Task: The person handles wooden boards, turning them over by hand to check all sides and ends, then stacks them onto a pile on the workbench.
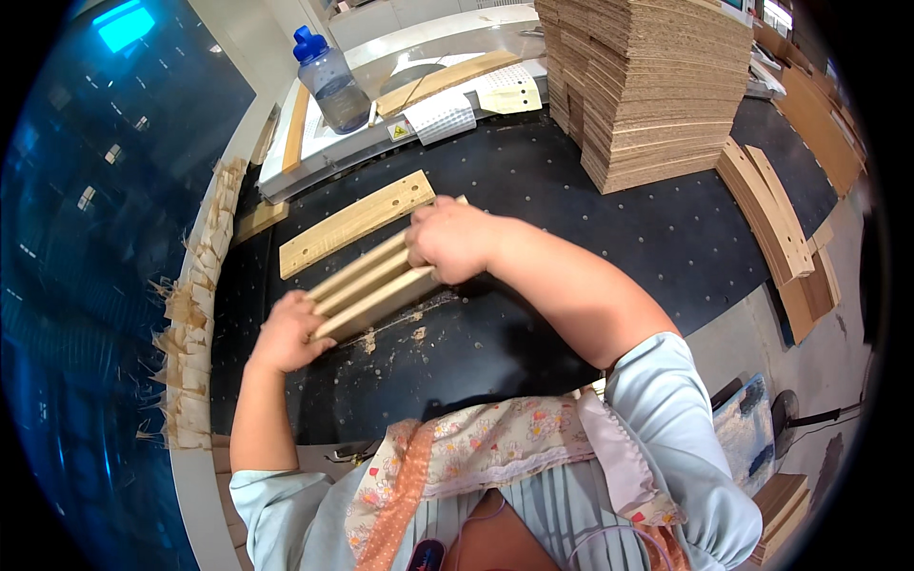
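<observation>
Between my two hands is a set of narrow wooden boards [374,283], several side by side on edge and tilted across the black worktable. My left hand [288,333] grips their near-left ends, thumb on the closest board. At the far-right ends my right hand [450,240] is wrapped over the tops, hiding those ends. Just beyond them, a single flat wooden board [357,224] with drilled holes near its ends lies on the table, apart from the set.
A tall stack of particleboard sheets [643,95] stands at the back right. Behind the table, a white machine ledge [324,157] carries a water bottle [333,86] with a blue lid. More wooden boards [766,209] lie at the right edge. Worn brown tape [195,314] lines the left side.
</observation>
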{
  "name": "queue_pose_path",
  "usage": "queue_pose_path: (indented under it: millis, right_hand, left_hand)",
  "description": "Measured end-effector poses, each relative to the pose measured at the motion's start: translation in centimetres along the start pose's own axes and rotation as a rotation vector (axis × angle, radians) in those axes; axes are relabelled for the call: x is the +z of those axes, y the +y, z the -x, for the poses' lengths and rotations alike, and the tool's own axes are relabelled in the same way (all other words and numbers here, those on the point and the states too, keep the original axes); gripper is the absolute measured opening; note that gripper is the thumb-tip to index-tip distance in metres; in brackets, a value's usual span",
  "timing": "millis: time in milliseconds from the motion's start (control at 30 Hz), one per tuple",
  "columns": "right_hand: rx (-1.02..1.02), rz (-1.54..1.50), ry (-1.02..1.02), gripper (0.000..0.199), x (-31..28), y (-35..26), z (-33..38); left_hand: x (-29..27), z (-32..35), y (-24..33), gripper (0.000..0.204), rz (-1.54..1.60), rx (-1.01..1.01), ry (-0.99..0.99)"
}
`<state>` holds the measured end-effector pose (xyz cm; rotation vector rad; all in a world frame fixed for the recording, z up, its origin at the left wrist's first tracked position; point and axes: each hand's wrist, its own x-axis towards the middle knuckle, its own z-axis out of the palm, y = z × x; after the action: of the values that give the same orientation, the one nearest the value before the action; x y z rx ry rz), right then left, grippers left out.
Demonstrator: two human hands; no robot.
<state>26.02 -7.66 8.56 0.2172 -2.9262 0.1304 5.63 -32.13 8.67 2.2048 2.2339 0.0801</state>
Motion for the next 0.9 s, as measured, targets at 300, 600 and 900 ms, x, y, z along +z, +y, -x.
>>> queue_pose_path:
  millis: [300,600,900]
  right_hand:
    - [0.045,-0.081,0.062,0.014,-0.9,2.5,1.7]
    - [0.052,-0.193,0.032,0.019,0.6,3.4,3.0]
    - [-0.101,-0.204,-0.027,0.013,-1.0,-1.6,7.6]
  left_hand:
    - [-2.2,-2.9,0.9,0.027,0.043,0.05,0.121]
    - [-0.3,-3.5,0.8,0.027,0.172,0.025,0.145]
    - [-2.2,2.0,7.2,0.026,0.127,0.031,-0.001]
